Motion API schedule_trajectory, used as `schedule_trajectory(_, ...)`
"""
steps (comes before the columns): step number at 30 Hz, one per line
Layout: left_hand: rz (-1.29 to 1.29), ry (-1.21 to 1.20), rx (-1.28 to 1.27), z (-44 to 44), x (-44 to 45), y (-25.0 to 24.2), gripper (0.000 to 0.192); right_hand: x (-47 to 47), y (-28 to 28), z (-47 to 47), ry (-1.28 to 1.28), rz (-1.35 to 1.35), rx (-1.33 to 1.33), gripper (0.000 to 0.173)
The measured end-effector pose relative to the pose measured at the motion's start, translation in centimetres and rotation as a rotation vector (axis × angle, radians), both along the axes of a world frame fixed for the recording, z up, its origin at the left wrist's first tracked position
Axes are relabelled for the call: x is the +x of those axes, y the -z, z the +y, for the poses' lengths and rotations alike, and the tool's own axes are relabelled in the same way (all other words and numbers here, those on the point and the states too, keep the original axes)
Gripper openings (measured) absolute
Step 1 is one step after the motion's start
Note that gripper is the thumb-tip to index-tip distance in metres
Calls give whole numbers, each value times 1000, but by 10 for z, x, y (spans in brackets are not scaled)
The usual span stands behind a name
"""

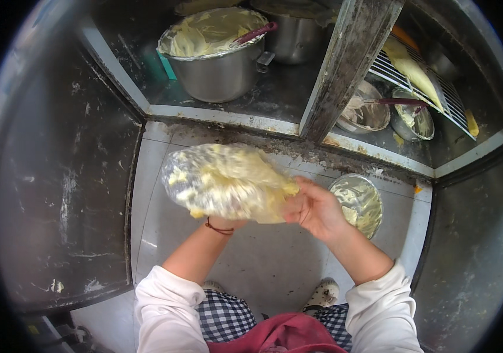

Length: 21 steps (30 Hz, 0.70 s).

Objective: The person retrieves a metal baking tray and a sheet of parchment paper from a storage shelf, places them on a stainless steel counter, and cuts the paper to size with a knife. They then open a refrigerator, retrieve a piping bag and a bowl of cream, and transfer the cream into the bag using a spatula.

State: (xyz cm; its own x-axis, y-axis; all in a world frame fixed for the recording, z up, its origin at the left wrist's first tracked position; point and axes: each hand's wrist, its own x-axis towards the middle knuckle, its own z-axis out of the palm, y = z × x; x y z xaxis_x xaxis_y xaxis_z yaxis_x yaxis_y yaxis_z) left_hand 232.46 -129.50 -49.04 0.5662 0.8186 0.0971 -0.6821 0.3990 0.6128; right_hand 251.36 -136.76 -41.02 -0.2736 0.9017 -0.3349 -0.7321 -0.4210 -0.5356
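Observation:
In front of me is a clear plastic bag (229,183), crumpled and smeared inside with pale yellow cream; it is blurred by motion. My right hand (311,207) pinches the bag's right end between thumb and fingers. From below, my left hand (230,223) reaches the bag, a dark cord around its wrist. The bag covers its fingers, so whether they are inside or behind the plastic cannot be made out. Just beyond my right forearm sits a round bowl (368,194), its inside streaked with yellow cream, seemingly on the tiled floor.
A steel pot (216,77) of cream with a maroon-handled spatula (256,33) stands on the shelf ahead, beside another steel pot (293,39). Right of the post (350,66), a wire rack (448,99) bears a filled piping bag (410,66) above two smeared bowls (377,117). Dark panels flank both sides.

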Motion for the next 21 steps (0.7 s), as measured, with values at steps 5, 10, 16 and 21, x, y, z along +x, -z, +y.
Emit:
schedule_trajectory(5,-81,25,-56,3,-19,-10,48,3,11,-1,-52,-77,201,17)
schedule_trajectory(10,-179,141,-127,8,-24,5,49,8,7,5,-246,-220,335,37)
schedule_trajectory(16,166,223,-97,-4,-30,-13,51,9,-6,21,-130,-601,438,44)
schedule_trajectory(21,241,345,1,-10,-1,-24,51,-1,-13,26,-170,-300,383,21)
